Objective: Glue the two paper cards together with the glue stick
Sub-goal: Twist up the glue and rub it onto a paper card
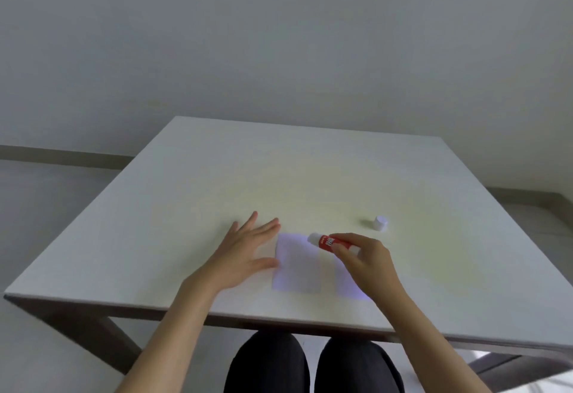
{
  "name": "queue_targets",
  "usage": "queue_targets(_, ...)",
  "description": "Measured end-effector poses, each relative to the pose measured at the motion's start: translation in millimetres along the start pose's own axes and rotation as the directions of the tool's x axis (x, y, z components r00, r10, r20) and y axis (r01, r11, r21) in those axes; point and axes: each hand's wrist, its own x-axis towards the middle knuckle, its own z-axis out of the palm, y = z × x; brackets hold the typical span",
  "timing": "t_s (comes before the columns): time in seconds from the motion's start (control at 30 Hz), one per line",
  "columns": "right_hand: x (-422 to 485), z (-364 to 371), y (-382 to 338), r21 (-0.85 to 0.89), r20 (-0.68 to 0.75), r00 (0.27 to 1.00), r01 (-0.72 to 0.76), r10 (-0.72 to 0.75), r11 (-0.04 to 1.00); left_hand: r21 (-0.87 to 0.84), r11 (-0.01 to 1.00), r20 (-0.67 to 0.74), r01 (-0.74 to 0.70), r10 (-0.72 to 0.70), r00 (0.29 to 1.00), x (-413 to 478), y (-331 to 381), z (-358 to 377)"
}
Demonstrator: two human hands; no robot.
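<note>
Two white paper cards lie side by side near the table's front edge. The left card (297,264) is fully visible; the right card (346,284) is partly hidden under my right hand. My right hand (364,261) grips a red glue stick (328,241), uncapped, its white tip pointing left over the left card's top right corner. My left hand (245,251) rests flat on the table with fingers spread, its thumb touching the left card's left edge. The white cap (380,223) stands on the table behind and to the right of my right hand.
The white table (217,175) has dark legs and stands before a plain grey wall. Its front edge runs just above my knees (310,364). A chair part shows at the lower right (511,368).
</note>
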Motion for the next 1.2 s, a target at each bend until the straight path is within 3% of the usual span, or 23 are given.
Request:
queue_targets(0.07,6.9,11.3,-7.1,-0.040,0.015,0.999,0.035,-0.034,0.999,0.019,0.999,0.069,-0.048,0.047,0.996,8.4,0.0,4.2)
queue_targets(0.3,11.5,37.1,-13.3,-0.267,0.033,0.986,0.167,-0.165,0.949,0.096,0.995,0.119,-0.039,0.027,0.993,17.4,-6.7,8.7)
queue_targets(0.4,-7.9,39.1,-14.0,-0.250,0.157,0.941,0.333,-0.301,0.909,0.081,0.996,0.141,-0.032,0.020,0.990,18.4,-7.8,8.4)
queue_targets(0.5,-15.0,29.3,-9.4,-0.198,0.283,0.900,0.393,-0.331,0.898,0.110,0.993,0.182,-0.031,0.010,0.983,18.2,-9.7,7.3)
queue_targets(0.57,-1.1,20.9,-3.8,-0.195,0.203,0.933,0.337,-0.298,0.921,0.130,0.991,0.206,-0.032,0.004,0.979,20.4,-10.4,3.7)
queue_targets(0.63,15.5,14.2,1.8,-0.230,0.036,0.974,0.226,-0.224,0.947,0.144,0.989,0.206,-0.035,0.005,0.979,25.1,-10.7,-1.7)
queue_targets(0.7,15.7,17.4,1.2,-0.262,0.003,0.971,0.232,-0.239,0.937,0.139,0.990,0.202,-0.032,0.004,0.979,28.7,-9.7,-6.3)
queue_targets(0.8,-11.5,26.0,-2.9,-0.214,0.182,0.902,0.425,-0.392,0.879,0.159,0.987,0.215,-0.035,0.000,0.977,28.7,-7.0,-6.1)
queue_targets(0.87,-17.1,24.6,-7.8,-0.190,0.351,0.831,0.515,-0.432,0.836,0.133,0.990,0.177,0.039,-0.062,0.982,11.2,-8.7,-5.0)
queue_targets(1.0,10.9,16.4,-3.4,-0.248,0.125,0.949,0.311,-0.288,0.917,0.144,0.989,0.178,0.036,-0.062,0.982,9.6,-14.4,-8.0)
queue_targets(1.07,0.6,13.4,4.5,-0.279,0.091,0.950,0.313,-0.300,0.908,0.145,0.989,0.197,0.022,-0.050,0.979,11.8,-10.5,-4.6)
queue_targets(1.2,-30.9,-0.9,11.7,-0.199,0.353,0.860,0.453,-0.368,0.869,0.167,0.986,0.229,-0.012,-0.027,0.973,17.7,0.5,-0.8)
